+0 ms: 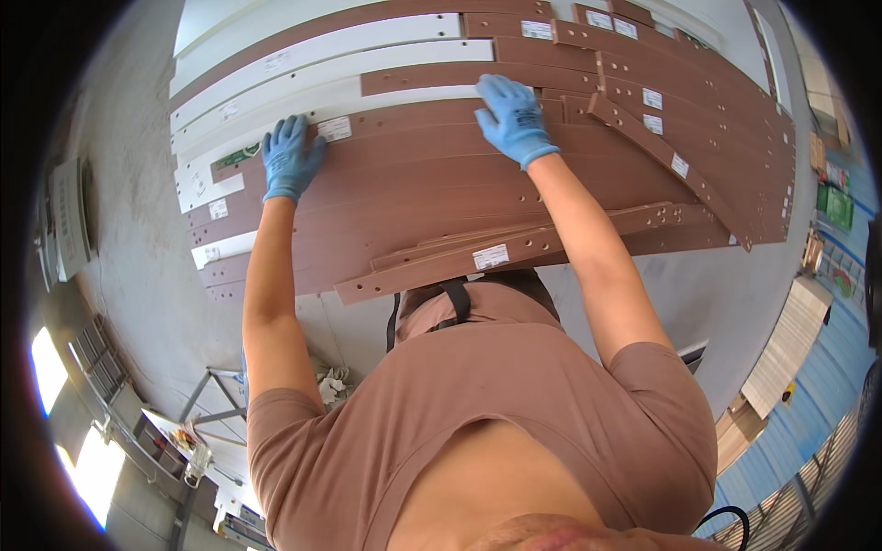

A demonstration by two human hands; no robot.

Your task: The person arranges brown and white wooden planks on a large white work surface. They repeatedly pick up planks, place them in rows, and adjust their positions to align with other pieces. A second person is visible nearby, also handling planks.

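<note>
My left hand (292,158), in a blue work glove, lies with its fingers apart at the far left edge of a brown panel (404,138). Next to its fingertips a white label (334,129) is stuck on the panel. My right hand (513,119), in the same kind of glove, reaches farther forward. Its fingers are stretched out over the end of a white strip (423,95), with the thumb apart. Beyond both hands lie long brown boards (427,77) and white boards (367,41) with drilled holes. Neither hand appears to grasp anything; the undersides of the fingers are hidden.
A narrow brown board (675,165) lies slanted across the stack at the right. Another labelled brown board (505,253) lies along the near edge, by my waist. Grey floor (129,184) shows at the left. A metal frame (216,395) stands at the lower left.
</note>
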